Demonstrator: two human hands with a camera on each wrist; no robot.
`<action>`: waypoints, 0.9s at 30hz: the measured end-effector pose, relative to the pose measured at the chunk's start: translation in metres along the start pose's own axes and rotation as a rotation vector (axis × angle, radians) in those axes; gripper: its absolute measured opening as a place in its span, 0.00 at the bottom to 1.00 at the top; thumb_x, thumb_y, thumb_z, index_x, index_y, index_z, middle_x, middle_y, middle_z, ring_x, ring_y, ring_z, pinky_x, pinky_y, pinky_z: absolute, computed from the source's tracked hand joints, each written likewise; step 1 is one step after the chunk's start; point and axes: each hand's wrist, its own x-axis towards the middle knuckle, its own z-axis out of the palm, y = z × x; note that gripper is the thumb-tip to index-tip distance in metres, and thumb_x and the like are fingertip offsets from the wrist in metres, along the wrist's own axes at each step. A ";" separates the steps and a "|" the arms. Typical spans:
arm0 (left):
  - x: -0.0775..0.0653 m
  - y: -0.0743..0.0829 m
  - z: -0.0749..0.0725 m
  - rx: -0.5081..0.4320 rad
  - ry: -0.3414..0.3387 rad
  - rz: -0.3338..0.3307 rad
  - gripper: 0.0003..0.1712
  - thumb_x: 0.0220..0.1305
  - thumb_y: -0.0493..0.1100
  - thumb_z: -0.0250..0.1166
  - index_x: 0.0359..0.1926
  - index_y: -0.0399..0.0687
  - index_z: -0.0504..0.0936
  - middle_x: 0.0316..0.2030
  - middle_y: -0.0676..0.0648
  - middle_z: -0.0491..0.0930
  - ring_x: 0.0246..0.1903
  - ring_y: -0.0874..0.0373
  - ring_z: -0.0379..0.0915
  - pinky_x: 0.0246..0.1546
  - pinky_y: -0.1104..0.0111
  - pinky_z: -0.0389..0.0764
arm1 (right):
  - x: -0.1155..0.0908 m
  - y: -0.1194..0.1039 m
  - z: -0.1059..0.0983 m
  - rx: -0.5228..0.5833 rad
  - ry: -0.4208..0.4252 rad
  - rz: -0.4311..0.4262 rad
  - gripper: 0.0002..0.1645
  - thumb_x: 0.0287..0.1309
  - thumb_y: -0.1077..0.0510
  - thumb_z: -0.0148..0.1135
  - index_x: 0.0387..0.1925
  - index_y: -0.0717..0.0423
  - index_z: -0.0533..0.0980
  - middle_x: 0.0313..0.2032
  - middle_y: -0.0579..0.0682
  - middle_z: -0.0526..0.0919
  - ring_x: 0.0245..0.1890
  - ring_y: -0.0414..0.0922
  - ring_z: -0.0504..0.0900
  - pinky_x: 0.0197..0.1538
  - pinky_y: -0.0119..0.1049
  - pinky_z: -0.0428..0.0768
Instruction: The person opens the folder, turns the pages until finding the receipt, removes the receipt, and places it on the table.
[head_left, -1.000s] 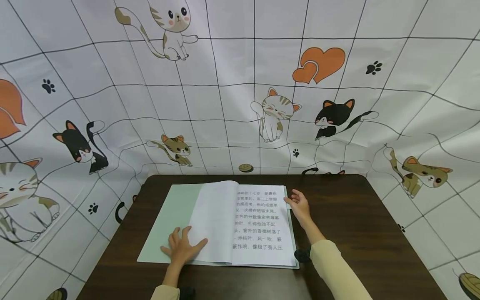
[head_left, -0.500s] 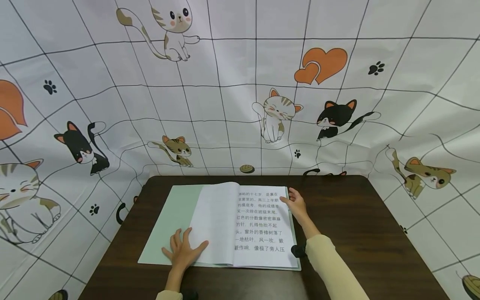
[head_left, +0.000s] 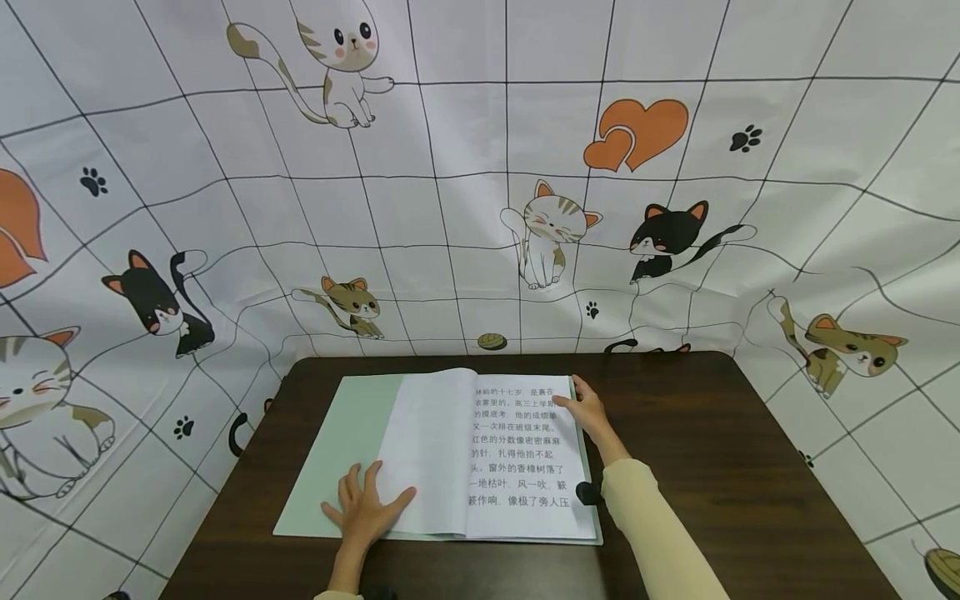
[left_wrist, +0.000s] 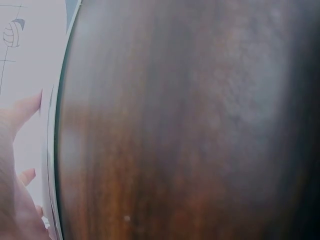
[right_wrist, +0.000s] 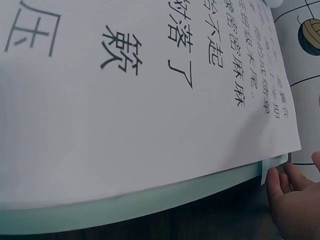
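Observation:
A booklet with a pale green cover (head_left: 358,429) lies spread on the table. Its left page (head_left: 429,442) is blank and bulges near the fold; the right page (head_left: 517,521) carries large printed Chinese text. My left hand (head_left: 363,507) rests with fingers spread across the lower part of the cover and blank page. At the upper right edge is my right hand (head_left: 590,414), one digit over the printed page and another pointing towards the top corner. In the right wrist view, its fingertips (right_wrist: 273,176) meet a clear tab (right_wrist: 267,169) at the cover's edge.
The dark wooden table (head_left: 690,467) extends to both sides of the booklet. A white cloth (head_left: 465,208) with cats, hearts and grid lines hangs behind and around the table. A black wrist device (head_left: 588,493) sits by the right sleeve (head_left: 652,517), over the booklet's right edge.
My right hand has moved slightly left, from beside the booklet's right edge onto the page's upper right. The left hand stays in place on the cover and page.

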 end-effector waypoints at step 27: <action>-0.001 0.000 -0.002 0.011 0.008 -0.015 0.51 0.47 0.68 0.70 0.66 0.47 0.65 0.70 0.32 0.48 0.70 0.33 0.36 0.58 0.25 0.26 | -0.002 0.006 -0.001 0.064 -0.055 -0.021 0.44 0.65 0.53 0.59 0.75 0.57 0.51 0.74 0.67 0.53 0.75 0.61 0.51 0.74 0.54 0.55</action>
